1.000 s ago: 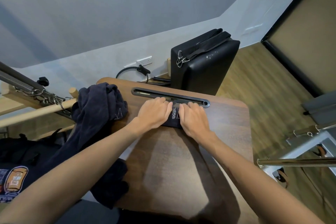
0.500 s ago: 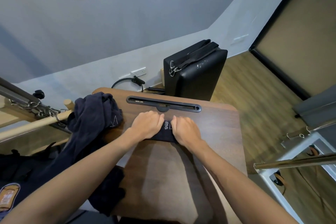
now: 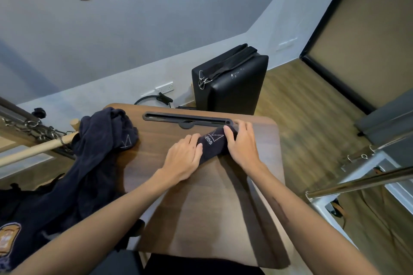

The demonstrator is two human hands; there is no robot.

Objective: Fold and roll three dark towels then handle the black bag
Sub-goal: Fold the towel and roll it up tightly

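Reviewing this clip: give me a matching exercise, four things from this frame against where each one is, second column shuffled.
Things:
1. rolled towel
2. loose towels
3. black case
4. black slot

Places:
A. on the floor beyond the table
B. heaped at the table's left edge
C. between both hands
D. set into the table's far edge

Pairs: 1-C, 2-B, 3-A, 4-D

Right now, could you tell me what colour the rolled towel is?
Dark navy with pale stitched lettering, rolled towel, head view.

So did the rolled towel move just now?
Yes. The rolled towel has turned: its right end now lies by the right end of the table's slot, and it sits slanted rather than level.
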